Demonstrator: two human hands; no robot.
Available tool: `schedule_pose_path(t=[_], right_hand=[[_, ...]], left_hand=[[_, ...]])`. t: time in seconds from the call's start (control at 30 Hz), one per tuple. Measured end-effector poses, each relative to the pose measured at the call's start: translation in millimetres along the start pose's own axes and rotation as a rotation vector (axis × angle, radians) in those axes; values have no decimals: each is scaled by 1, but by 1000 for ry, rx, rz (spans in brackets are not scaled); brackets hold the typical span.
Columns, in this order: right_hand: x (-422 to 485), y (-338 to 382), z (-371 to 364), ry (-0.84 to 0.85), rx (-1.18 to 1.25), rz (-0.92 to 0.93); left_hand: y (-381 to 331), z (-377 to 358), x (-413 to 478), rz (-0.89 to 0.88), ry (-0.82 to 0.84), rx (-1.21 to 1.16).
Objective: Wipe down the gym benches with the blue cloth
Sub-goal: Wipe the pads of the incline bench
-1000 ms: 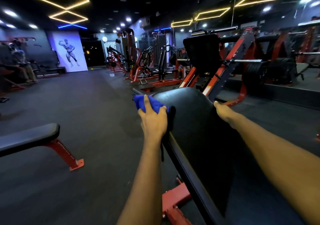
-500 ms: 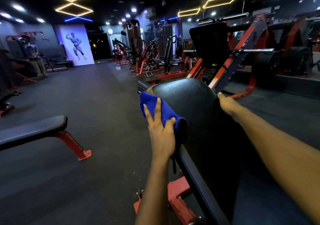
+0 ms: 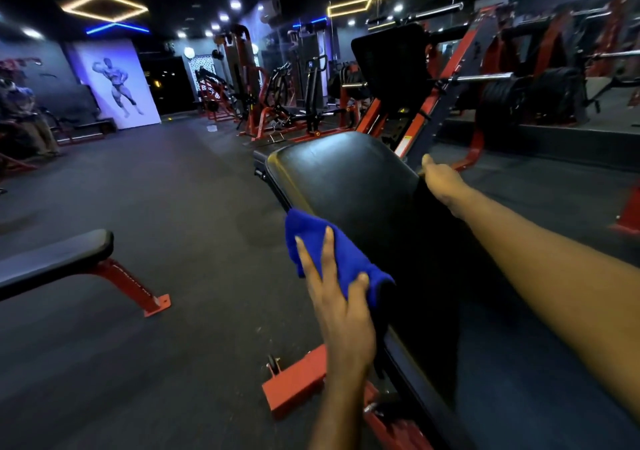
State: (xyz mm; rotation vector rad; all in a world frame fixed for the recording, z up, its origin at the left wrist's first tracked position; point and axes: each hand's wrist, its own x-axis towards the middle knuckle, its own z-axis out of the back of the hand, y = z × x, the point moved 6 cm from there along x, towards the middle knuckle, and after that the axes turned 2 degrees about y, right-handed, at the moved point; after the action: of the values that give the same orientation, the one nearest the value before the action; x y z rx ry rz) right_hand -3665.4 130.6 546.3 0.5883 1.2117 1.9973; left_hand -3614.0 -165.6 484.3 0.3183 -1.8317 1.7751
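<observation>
Blue cloth (image 3: 327,242) under left hand (image 3: 341,311), bench (image 3: 353,179) edge

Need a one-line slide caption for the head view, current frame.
Left hand presses the blue cloth against the bench pad's left edge; right hand rests on its right edge.

Fingers of right hand (image 3: 441,181) lie hidden beyond the right edge of the bench pad (image 3: 346,179). The second bench (image 3: 55,262), near left, runs off frame. The far-left person (image 3: 20,114) is blurred.
</observation>
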Motion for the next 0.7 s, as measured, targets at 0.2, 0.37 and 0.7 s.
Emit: schedule_pose_path(t=[0.2,0.37,0.7], right_hand=[[-37,-46,24,-3,-161,-54],[-73,-88,51,-45,-252,-87],[-163,-192,101,-165,-280,-48]], left_hand=[[-2,14,72,58,-4,244],[4,-2,-1,37,-83,164],[-3,-11,-63,-123,44,365]])
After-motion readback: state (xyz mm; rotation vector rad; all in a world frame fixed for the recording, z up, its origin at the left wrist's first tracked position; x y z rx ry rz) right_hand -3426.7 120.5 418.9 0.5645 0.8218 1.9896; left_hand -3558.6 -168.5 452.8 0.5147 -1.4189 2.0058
